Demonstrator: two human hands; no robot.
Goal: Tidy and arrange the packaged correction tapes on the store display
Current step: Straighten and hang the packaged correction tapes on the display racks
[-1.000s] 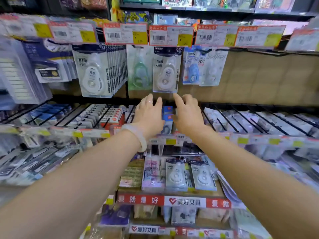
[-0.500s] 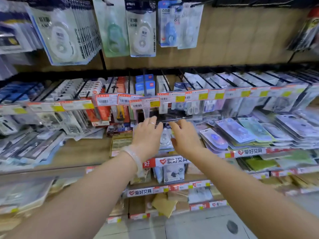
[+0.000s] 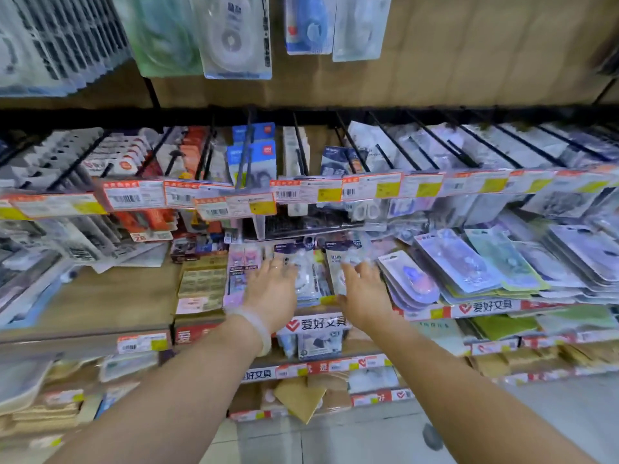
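Note:
Two stacks of packaged correction tapes lie side by side on a sloped lower shelf: a left stack [image 3: 311,276] and a right stack [image 3: 336,262], each showing a white tape in a clear blister on a dark-topped card. My left hand [image 3: 271,293] rests palm down on the left edge of the left stack, fingers spread. On the right stack lies my right hand [image 3: 363,296], fingers apart and blurred at the tips. Neither hand grips a pack. More correction tapes [image 3: 234,38] hang on the back wall above.
A row of black hooks with orange-edged price tags [image 3: 301,192] juts out just above my hands. Pink packs [image 3: 239,272] and a yellow box [image 3: 201,283] lie to the left, purple and green blister packs [image 3: 469,262] to the right. Lower shelves and grey floor [image 3: 368,440] lie below.
My view and both hands have dropped from the hook row down to the sloped lower shelf. The hands now lie on the two correction tape stacks and are slightly further apart.

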